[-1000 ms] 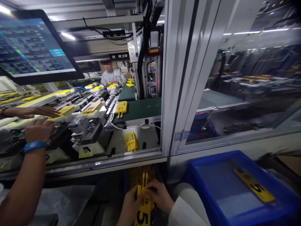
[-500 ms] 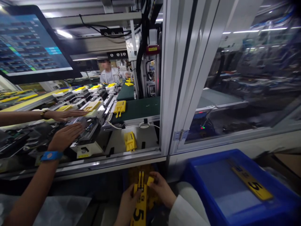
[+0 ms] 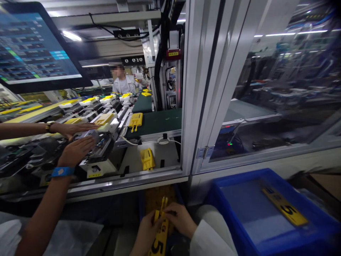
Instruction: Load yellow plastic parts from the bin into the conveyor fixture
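Low in the middle, my left hand (image 3: 146, 229) is closed around a flat yellow power bank (image 3: 160, 240) marked with a large black 5. Two short yellow cables (image 3: 164, 202) stick up from its top end. My right hand (image 3: 181, 218) is pinched against that end, right beside the cables, and its fingertips hide what they grip. A small yellow piece (image 3: 156, 215) shows near my left fingertips; whether it belongs to the power bank I cannot tell. To the right, another yellow piece with a 5 (image 3: 286, 208) lies in a blue bin (image 3: 239, 227).
A co-worker's hands (image 3: 78, 149) rest on a fixture at the left. Yellow power banks lie on the green conveyor (image 3: 165, 122) and the metal plate (image 3: 133, 160) below. A metal frame post (image 3: 205, 89) rises in front of me. Another person (image 3: 124, 83) stands farther back.
My right hand has moved left and closer, bringing the small yellow piece it held against the power bank's top end. The power bank has tilted slightly. The co-worker's lower hand has shifted slightly right.
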Available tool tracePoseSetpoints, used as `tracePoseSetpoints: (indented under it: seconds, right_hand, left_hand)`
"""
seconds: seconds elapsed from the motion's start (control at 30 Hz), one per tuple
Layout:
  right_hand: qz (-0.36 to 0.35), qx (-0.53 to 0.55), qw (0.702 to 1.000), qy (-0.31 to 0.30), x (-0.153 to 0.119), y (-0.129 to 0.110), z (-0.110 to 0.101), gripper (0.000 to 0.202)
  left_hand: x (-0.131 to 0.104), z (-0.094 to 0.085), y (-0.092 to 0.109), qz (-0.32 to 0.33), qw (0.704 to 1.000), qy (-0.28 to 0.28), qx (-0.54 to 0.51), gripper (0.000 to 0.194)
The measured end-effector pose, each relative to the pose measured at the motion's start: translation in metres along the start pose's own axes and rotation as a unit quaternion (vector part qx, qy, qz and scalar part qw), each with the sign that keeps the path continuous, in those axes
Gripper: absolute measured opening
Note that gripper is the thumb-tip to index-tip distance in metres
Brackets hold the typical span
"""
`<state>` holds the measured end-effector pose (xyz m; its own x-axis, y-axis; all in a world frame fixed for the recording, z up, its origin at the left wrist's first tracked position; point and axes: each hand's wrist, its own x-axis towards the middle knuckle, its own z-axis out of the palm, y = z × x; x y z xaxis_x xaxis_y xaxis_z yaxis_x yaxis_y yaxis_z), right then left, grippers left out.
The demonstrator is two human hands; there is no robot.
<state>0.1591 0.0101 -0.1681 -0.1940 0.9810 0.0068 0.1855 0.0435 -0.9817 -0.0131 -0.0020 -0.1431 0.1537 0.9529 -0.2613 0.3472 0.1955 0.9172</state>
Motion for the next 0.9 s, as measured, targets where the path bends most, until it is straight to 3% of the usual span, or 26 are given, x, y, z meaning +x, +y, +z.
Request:
tracePoseSetpoints:
  seconds: [0.23, 0.4, 0.67, 0.77, 0.9]
  right_hand:
    - [-0.019, -0.028, 0.999, 0.021, 0.0, 0.002, 0.001, 0.012]
    - [-0.023, 0.008, 0.998, 0.051, 0.001, 0.002, 0.001, 0.009]
    - [-0.013, 0.052, 0.998, 0.033, 0.003, -0.004, -0.006, 0.008]
    - [0.025, 0.136, 0.989, 0.058, 0.002, 0.001, 0.002, 0.019]
    - [0.119, 0.338, 0.933, 0.032, 0.0, 0.006, 0.017, 0.033]
  left_hand:
    - [0.0, 0.004, 0.007, -0.003, 1.0, -0.005, -0.008, 0.036]
    - [0.003, 0.005, 0.015, 0.014, 0.999, -0.024, -0.032, 0.034]
    - [0.002, 0.011, 0.022, -0.041, 0.994, -0.032, -0.101, 0.045]
    - [0.002, 0.013, 0.027, -0.047, 0.99, -0.012, -0.136, 0.049]
    - [0.004, 0.022, 0.031, -0.038, 0.988, 0.052, -0.14, 0.054]
